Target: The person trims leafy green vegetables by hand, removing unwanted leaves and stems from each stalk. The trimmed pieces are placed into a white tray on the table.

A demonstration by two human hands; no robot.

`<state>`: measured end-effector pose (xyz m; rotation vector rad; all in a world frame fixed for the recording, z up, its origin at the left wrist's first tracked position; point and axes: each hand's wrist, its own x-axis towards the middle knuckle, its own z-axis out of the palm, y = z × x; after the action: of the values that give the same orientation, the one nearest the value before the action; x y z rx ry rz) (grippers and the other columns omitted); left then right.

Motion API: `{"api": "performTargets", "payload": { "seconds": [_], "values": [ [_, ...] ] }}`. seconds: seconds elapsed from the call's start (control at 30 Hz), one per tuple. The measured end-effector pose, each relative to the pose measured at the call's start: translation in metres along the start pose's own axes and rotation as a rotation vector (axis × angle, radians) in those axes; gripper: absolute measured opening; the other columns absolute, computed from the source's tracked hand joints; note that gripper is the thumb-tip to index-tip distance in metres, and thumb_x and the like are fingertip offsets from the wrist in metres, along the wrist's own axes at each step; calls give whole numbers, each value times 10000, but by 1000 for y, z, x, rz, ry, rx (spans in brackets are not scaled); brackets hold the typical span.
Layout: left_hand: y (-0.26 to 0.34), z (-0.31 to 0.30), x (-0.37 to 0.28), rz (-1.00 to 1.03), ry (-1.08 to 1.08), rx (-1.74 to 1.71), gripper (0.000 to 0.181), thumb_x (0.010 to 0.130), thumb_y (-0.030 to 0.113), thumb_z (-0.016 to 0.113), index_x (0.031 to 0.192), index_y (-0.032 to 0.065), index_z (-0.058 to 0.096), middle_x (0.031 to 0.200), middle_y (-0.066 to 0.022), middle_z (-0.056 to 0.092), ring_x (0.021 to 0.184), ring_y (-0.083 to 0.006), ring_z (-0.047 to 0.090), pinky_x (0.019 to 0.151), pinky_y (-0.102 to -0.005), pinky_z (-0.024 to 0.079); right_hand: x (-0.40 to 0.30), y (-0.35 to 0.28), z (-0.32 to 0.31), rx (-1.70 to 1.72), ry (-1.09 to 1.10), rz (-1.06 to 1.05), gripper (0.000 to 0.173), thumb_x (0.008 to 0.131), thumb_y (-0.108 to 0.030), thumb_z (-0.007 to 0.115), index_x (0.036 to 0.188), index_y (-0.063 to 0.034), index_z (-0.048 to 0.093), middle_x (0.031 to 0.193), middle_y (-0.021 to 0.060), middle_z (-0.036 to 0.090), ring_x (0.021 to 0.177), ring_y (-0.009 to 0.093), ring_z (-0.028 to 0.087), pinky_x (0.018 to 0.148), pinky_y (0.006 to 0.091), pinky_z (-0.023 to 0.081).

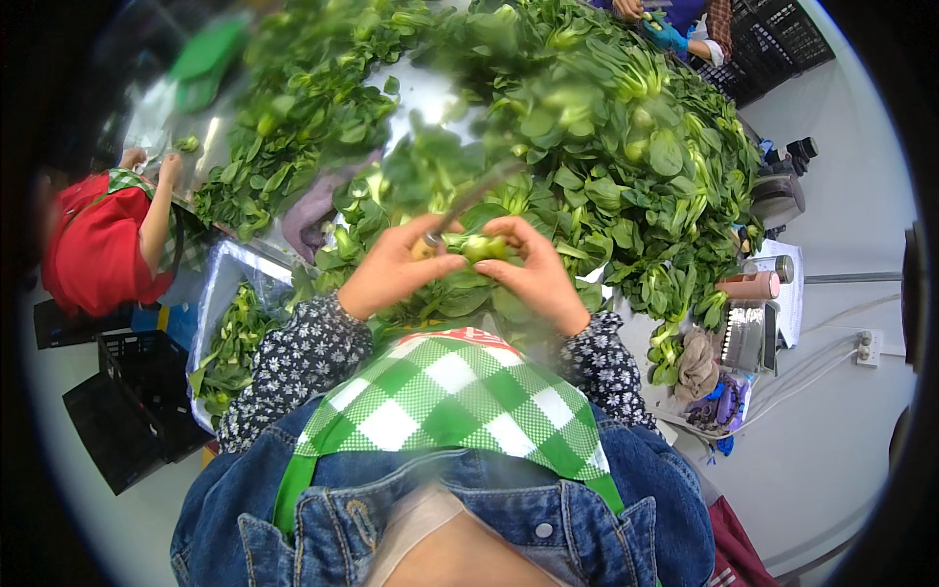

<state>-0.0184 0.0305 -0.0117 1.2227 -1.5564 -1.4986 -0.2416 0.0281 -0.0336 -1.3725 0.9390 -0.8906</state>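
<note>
In my left hand (pixel 396 264) is a knife with a pale wooden handle; its dark, slightly curved blade (pixel 480 187) points up and to the right, blurred. My right hand (pixel 539 271) pinches a small head of bok choy (pixel 484 248) between thumb and fingers, its pale green base turned toward the left thumb. The left thumb tip lies close against that base; whether it touches is hard to tell. Beneath and beyond both hands spreads a large heap of bok choy (pixel 609 176), with loose leaves (pixel 447 297) just below the fingers.
A lined white crate (pixel 207 293) at my left holds greens. Black crates (pixel 147 381) stand on the floor. A mauve cloth (pixel 308 209) lies on the metal table (pixel 389 132). Bottles (pixel 752 285) and a brown rag (pixel 697 365) lie right. Co-workers (pixel 110 242) (pixel 689 37) work at both sides.
</note>
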Motion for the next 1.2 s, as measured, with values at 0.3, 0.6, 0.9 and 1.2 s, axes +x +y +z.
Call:
{"api": "performTargets", "payload": {
  "seconds": [0.3, 0.6, 0.9, 1.2],
  "values": [
    [9, -64, 2, -76, 322, 265, 346, 843, 258, 740, 1086, 29, 653, 874, -25, 648, 717, -82, 579, 605, -228, 471, 16, 24, -35, -754, -220, 13, 321, 883, -189, 663, 1167, -43, 638, 1121, 162, 651, 1065, 304, 595, 960, 388, 463],
    [14, -129, 12, 142, 784, 303, 338, 905, 176, 666, 1196, 21, 591, 845, -8, 628, 629, -57, 514, 539, -213, 401, 108, 81, -68, -1539, -154, -543, 195, 814, -118, 584, 962, -149, 708, 1040, -1, 638, 1082, 226, 529, 909, 416, 377],
    [-21, -58, 4, 82, 576, 396, 242, 867, 134, 656, 1063, -5, 632, 887, -111, 654, 788, -187, 605, 728, -295, 473, 95, 52, -98, -1601, -128, -182, 209, 797, -162, 685, 997, -192, 737, 1019, 57, 595, 1090, 236, 511, 961, 405, 353],
    [-1, -5, 10, 315, 336, 552, 172, 874, 120, 656, 995, 2, 624, 862, -118, 669, 732, -204, 650, 662, -300, 511, 44, 5, -87, -68, 89, 100, 329, 853, -129, 707, 1120, -44, 536, 1060, 12, 599, 968, 93, 561, 862, 222, 440]
  ]
}}
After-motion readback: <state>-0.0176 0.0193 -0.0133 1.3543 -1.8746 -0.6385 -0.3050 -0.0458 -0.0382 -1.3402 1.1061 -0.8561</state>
